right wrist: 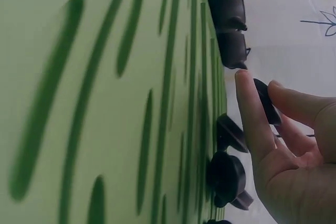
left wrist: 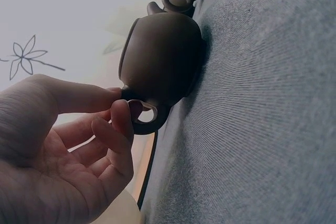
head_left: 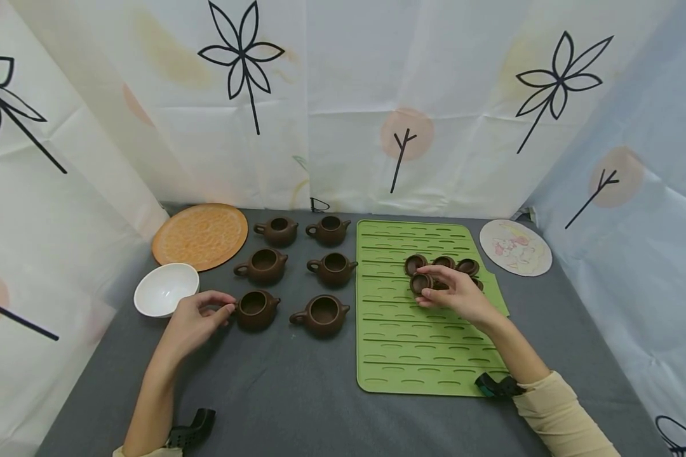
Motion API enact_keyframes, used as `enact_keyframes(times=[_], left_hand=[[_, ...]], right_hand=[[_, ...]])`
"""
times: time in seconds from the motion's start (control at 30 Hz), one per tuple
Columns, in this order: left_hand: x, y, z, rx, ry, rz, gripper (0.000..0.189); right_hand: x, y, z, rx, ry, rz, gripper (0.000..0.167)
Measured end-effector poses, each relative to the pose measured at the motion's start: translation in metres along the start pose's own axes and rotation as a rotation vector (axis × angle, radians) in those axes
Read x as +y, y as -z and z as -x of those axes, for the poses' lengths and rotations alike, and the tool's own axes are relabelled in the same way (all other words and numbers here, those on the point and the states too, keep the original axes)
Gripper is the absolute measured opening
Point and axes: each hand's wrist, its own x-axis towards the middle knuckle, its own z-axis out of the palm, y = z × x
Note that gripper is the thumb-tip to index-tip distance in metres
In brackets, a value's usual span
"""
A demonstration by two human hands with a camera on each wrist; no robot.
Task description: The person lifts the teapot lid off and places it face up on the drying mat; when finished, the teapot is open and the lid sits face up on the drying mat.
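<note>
My left hand (head_left: 197,320) pinches the handle of a brown clay teapot (head_left: 256,311), the front left one of two columns of lidless teapots. In the left wrist view, thumb and forefinger meet at the handle (left wrist: 149,125) and the teapot's body (left wrist: 163,56) sits low by the cloth. Over the green mat (head_left: 411,355), my right hand (head_left: 454,295) pinches a small round brown lid (head_left: 420,284) between thumb and fingers, its hollow side facing the head camera. Several more such lids, among them one lid (head_left: 415,264), lie around and partly beneath that hand.
A white bowl (head_left: 166,291) stands left of my left hand, with an orange round mat (head_left: 200,237) behind it. More teapots, such as the front right teapot (head_left: 322,316), fill the middle of the grey cloth (head_left: 286,406). A pale round mat (head_left: 516,248) lies at the back right.
</note>
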Motion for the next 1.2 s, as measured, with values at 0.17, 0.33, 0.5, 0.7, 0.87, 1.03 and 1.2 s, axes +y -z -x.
enact_keyframes(times=[0.17, 0.33, 0.5, 0.7, 0.87, 1.03, 1.2], left_hand=[[0.0, 0.0, -0.001, 0.0, 0.005, -0.002, 0.021], [0.0, 0.0, 0.0, -0.004, 0.006, 0.0, 0.021], [0.0, 0.0, 0.0, -0.012, 0.014, 0.002, 0.022], [0.001, 0.001, 0.001, -0.011, -0.014, -0.022, 0.021], [0.004, 0.004, 0.003, -0.022, -0.042, -0.06, 0.02], [0.012, 0.012, 0.005, -0.04, -0.075, -0.117, 0.022], [0.024, 0.023, 0.006, -0.049, -0.133, -0.162, 0.026]], right_hand=[[0.007, 0.002, -0.001, -0.024, -0.016, -0.009, 0.055], [0.013, 0.001, -0.004, -0.039, -0.026, 0.007, 0.054], [0.014, -0.002, -0.007, -0.021, -0.031, 0.048, 0.053], [0.014, -0.005, -0.007, -0.001, -0.006, 0.101, 0.054], [0.011, -0.006, -0.005, 0.0, 0.028, 0.145, 0.055], [0.007, -0.004, -0.003, 0.003, 0.027, 0.166, 0.056], [0.001, -0.001, 0.003, 0.013, 0.056, 0.19, 0.055]])
